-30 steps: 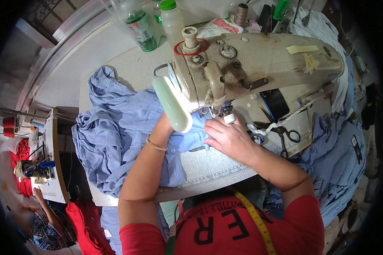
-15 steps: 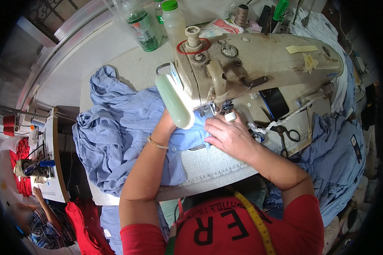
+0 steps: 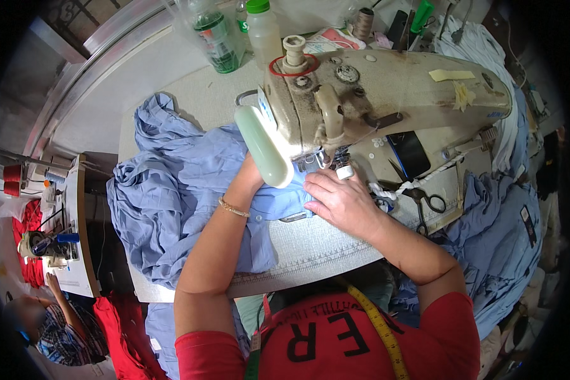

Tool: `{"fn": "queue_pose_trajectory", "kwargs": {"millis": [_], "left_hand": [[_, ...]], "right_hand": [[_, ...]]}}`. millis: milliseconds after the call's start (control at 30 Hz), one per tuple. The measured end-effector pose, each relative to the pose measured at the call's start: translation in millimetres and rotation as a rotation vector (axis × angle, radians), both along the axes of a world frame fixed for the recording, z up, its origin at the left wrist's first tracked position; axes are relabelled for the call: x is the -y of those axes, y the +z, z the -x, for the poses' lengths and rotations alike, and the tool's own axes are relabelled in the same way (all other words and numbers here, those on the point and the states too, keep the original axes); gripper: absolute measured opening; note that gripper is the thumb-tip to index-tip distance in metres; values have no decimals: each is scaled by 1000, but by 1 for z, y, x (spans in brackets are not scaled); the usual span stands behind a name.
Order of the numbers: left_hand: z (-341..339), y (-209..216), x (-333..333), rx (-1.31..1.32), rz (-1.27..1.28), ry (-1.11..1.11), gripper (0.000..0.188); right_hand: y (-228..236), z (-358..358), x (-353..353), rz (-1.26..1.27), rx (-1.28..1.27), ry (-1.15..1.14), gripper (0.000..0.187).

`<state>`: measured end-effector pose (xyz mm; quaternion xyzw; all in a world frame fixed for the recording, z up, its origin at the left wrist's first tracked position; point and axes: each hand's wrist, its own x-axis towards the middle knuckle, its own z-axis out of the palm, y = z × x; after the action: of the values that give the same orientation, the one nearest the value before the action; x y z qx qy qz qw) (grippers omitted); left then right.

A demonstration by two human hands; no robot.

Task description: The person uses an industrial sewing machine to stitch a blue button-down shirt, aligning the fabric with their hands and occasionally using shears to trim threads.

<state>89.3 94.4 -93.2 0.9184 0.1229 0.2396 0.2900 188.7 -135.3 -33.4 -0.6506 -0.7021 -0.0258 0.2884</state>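
A light-blue shirt [image 3: 190, 183] lies bunched across the left of the sewing table, one edge running under the needle area of a beige sewing machine [image 3: 386, 88]. My right hand [image 3: 342, 196] rests on the cloth just right of the presser foot, fingers stretched and laid flat. Behind the pale green lamp [image 3: 264, 147] on the machine's head, my left hand [image 3: 253, 171] is on the shirt; its fingers are hidden there. A small white button shows on the cloth between my forearms.
Black scissors [image 3: 424, 206] and a dark phone-like slab [image 3: 408, 154] lie right of my right hand, near loose white buttons [image 3: 378, 142]. More blue garments [image 3: 487, 247] hang at the right. Bottles [image 3: 264, 31] stand behind. Far left, another person [image 3: 69, 323] sits at a second machine.
Both hands and the shirt stay almost where they were. The whole view has shifted very slightly.
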Motion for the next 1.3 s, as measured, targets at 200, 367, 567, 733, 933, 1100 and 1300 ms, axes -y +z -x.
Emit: {"fn": "queue_pose_trajectory", "kwargs": {"millis": [200,367,567,733,933,1100,1300], "left_hand": [[2,11,8,-1,155,18,40],[4,6,3,-19,68,3,40],[5,3,5,-15,100,6,45],[6,-1,-2,-52,187,0,52],[5,13,3,-109,186,18,56],[5,16,1,-139,119,2,55],[3,15,3,-73,230,27,50]], "right_hand": [[0,1,1,25,20,-9,27],[0,1,0,3,21,9,26],[3,-1,-1,37,-13,11,25],[2,-1,-2,21,-24,20,24],[-1,-4,-4,28,-31,19,25],[1,-3,-4,30,-28,17,26],[-1,-2,-2,7,18,8,25]]}}
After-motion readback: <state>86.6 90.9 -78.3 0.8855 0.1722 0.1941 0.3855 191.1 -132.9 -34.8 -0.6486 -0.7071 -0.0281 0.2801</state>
